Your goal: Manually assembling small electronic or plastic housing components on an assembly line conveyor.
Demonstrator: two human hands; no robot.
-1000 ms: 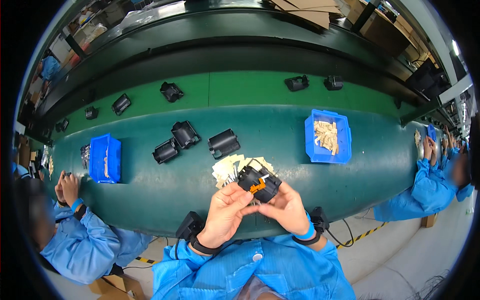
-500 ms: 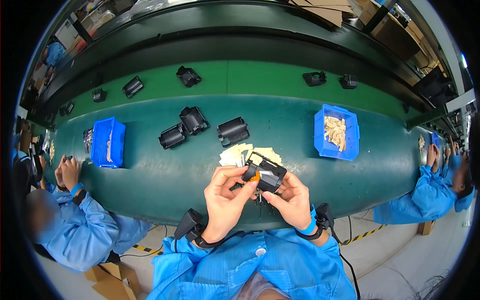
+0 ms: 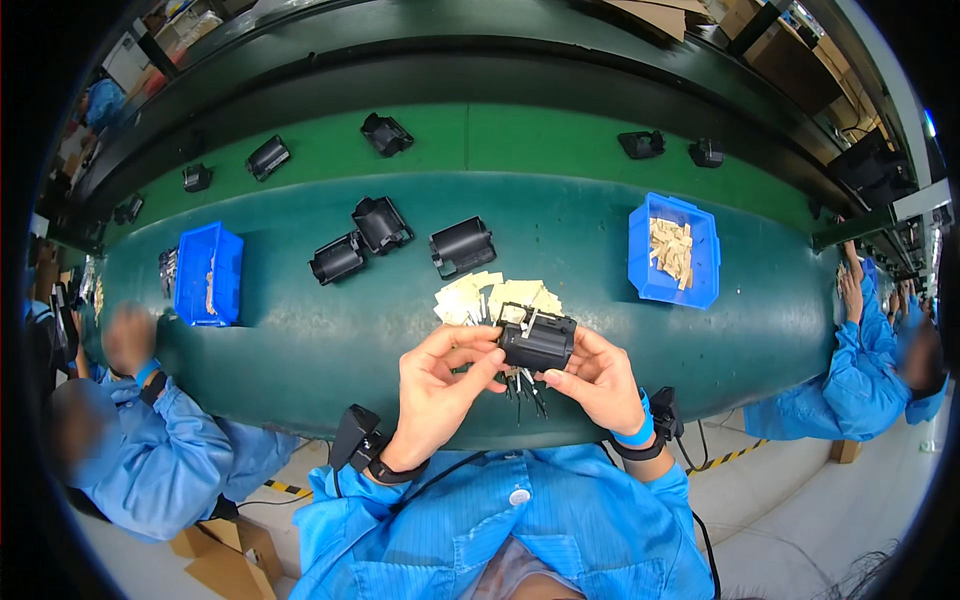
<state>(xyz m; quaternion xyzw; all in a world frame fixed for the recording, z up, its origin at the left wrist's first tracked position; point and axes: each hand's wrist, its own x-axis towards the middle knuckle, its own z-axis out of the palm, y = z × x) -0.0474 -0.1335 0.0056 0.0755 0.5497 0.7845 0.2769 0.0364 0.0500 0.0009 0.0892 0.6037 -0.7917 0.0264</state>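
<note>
Both hands hold one black plastic housing point(image 3: 541, 343) over the table's near edge, its rounded ribbed side facing me. My left hand point(image 3: 446, 388) pinches its left end between thumb and fingers. At the right end, my right hand point(image 3: 600, 385) grips it with the thumb below and fingers behind. Just behind the housing lies a heap of pale yellow paper pieces point(image 3: 462, 299). Thin dark and white strips point(image 3: 527, 389) stick out beneath it, partly hidden. Farther off stands a similar black housing point(image 3: 462, 246), with two more housings point(image 3: 380, 224) touching to its left.
A blue bin point(image 3: 710, 262) with tan pieces stands at right, another blue bin point(image 3: 232, 275) at left. More black housings point(image 3: 268, 157) lie along the green far strip point(image 3: 520, 140). Co-workers point(image 3: 165, 450) sit on both sides. Cables run from my wrist devices point(image 3: 355, 437).
The housing has been turned over: its open side with an orange piece faced me before, and now its rounded back does. My hands remain on its two ends.
</note>
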